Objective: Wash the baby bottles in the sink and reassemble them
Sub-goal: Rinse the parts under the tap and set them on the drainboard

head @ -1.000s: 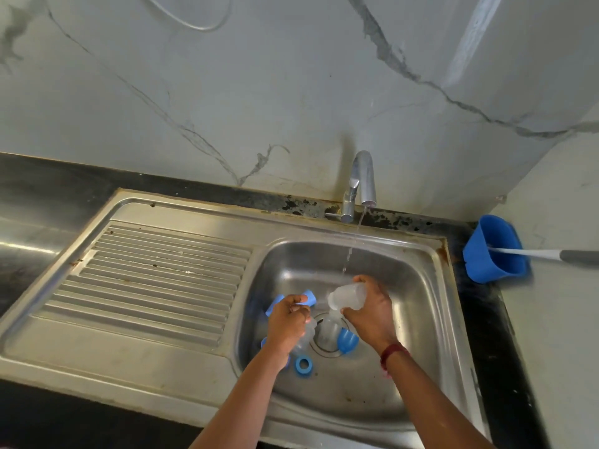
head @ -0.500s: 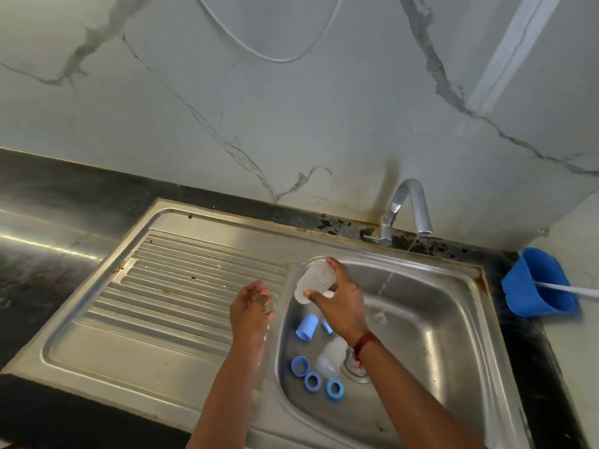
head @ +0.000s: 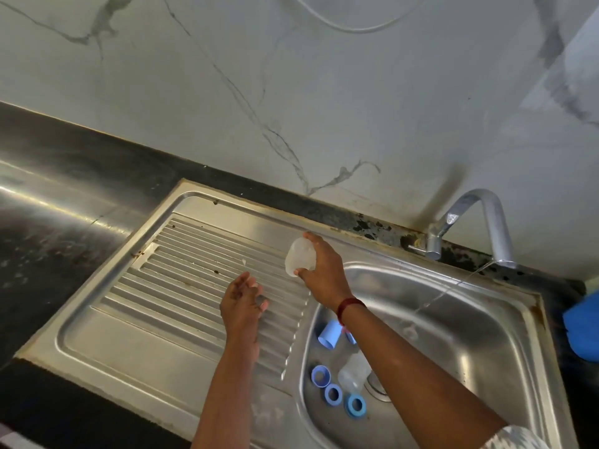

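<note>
Bottle (head: 299, 257) in grip of right hand (head: 325, 274) over drainboard (head: 181, 280); left hand (head: 241, 305) slack, empty.

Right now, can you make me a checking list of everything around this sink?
Surface: steel sink with a ribbed draining board, set in a black counter.
Job's things: one clear bottle in the right hand; a second bottle, a blue cap and three blue rings lie in the basin.
Clutter: blue plastic thing on the counter, cut off by the picture's edge.
Hands: left hand open over the draining board, holding nothing; right hand grips the clear bottle.
Cables: thin pale cable looping high up.
Surroundings: marbled wall; tap running a thin stream.
</note>
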`<state>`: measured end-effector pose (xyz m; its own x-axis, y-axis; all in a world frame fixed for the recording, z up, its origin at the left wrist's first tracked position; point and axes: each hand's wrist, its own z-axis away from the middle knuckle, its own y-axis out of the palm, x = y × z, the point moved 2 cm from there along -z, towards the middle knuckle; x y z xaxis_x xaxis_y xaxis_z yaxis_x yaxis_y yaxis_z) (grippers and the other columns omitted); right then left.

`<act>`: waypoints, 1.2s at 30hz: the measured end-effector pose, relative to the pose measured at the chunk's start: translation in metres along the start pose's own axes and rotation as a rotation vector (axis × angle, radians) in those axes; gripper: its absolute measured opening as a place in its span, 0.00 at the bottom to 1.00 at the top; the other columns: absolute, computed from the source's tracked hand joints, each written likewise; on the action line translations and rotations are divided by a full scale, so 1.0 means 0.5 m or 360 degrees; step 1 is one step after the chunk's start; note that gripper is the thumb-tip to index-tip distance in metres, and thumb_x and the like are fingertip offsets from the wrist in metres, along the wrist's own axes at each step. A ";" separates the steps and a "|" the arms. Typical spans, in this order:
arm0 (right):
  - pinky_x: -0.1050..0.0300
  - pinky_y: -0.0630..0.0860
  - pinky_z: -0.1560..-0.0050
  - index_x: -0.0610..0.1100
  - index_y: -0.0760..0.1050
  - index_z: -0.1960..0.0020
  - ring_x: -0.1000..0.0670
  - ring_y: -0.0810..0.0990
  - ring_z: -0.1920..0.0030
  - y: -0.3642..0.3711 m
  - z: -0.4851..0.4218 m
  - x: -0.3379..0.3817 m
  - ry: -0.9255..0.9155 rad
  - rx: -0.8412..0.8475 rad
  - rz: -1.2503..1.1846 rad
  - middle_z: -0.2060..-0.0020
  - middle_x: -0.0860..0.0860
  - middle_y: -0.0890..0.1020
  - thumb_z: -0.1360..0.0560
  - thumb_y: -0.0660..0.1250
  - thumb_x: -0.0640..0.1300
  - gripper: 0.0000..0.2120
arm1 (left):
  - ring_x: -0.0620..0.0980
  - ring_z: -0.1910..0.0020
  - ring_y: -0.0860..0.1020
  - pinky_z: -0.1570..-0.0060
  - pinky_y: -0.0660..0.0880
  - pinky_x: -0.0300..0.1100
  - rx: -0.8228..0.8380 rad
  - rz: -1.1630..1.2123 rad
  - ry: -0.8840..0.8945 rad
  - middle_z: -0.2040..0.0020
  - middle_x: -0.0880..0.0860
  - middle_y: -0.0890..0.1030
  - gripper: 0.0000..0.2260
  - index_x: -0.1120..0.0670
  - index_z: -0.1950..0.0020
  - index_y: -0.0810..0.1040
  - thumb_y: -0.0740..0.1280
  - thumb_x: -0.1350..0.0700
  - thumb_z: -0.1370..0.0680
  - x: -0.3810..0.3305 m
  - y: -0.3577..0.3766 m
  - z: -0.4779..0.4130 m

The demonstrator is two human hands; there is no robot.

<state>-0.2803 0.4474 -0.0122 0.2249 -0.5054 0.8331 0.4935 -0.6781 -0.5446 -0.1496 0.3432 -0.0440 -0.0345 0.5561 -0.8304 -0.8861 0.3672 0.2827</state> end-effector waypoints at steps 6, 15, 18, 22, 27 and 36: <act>0.48 0.69 0.31 0.51 0.61 0.24 0.45 0.68 0.30 0.021 -0.018 -0.001 -0.0037 0.0064 0.0092 0.29 0.47 0.68 0.28 0.73 0.35 0.37 | 0.43 0.62 0.80 0.68 0.75 0.37 -0.0026 0.0025 0.0007 0.55 0.52 0.80 0.13 0.58 0.38 0.78 0.68 0.66 0.22 0.000 -0.005 -0.012; 0.44 0.73 0.33 0.54 0.53 0.21 0.43 0.71 0.33 0.021 -0.013 -0.010 -0.0046 0.0045 0.0197 0.30 0.44 0.69 0.30 0.74 0.34 0.47 | 0.45 0.56 0.81 0.62 0.78 0.39 0.0005 -0.0107 0.0039 0.48 0.53 0.82 0.12 0.53 0.40 0.80 0.69 0.63 0.22 -0.001 0.020 0.003; 0.43 0.73 0.34 0.53 0.52 0.21 0.42 0.72 0.33 0.014 -0.004 -0.017 -0.0023 0.0025 0.0179 0.31 0.43 0.70 0.30 0.75 0.36 0.48 | 0.47 0.54 0.80 0.60 0.77 0.41 0.0035 -0.0129 0.0031 0.48 0.55 0.82 0.12 0.53 0.40 0.79 0.68 0.63 0.22 -0.001 0.027 0.013; 0.42 0.73 0.34 0.53 0.50 0.21 0.42 0.70 0.31 -0.004 0.018 -0.029 0.0033 0.0024 0.0091 0.28 0.44 0.67 0.29 0.73 0.34 0.47 | 0.48 0.53 0.80 0.55 0.78 0.45 0.0073 -0.0171 0.0043 0.49 0.54 0.81 0.11 0.53 0.40 0.79 0.68 0.63 0.22 -0.004 0.036 0.030; 0.46 0.74 0.34 0.52 0.51 0.21 0.45 0.73 0.34 -0.029 0.054 -0.049 0.0083 0.0000 0.0018 0.30 0.44 0.69 0.28 0.72 0.32 0.45 | 0.49 0.59 0.78 0.59 0.75 0.44 0.0084 -0.0176 0.0081 0.56 0.54 0.80 0.10 0.53 0.46 0.79 0.66 0.66 0.22 -0.004 0.049 0.053; 0.71 0.74 0.57 0.44 0.76 0.38 0.49 0.80 0.54 -0.102 0.166 -0.161 0.0199 -0.0108 0.0015 0.51 0.48 0.80 0.29 0.68 0.31 0.22 | 0.49 0.71 0.73 0.71 0.66 0.39 0.0594 -0.0604 -0.0330 0.65 0.55 0.76 0.08 0.57 0.55 0.76 0.63 0.69 0.23 0.087 0.145 0.133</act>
<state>-0.2540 0.5669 -0.0432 0.1210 -0.5715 0.8116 0.4332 -0.7053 -0.5612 -0.1845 0.4437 -0.0279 0.3792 0.4549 -0.8058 -0.5943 0.7872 0.1647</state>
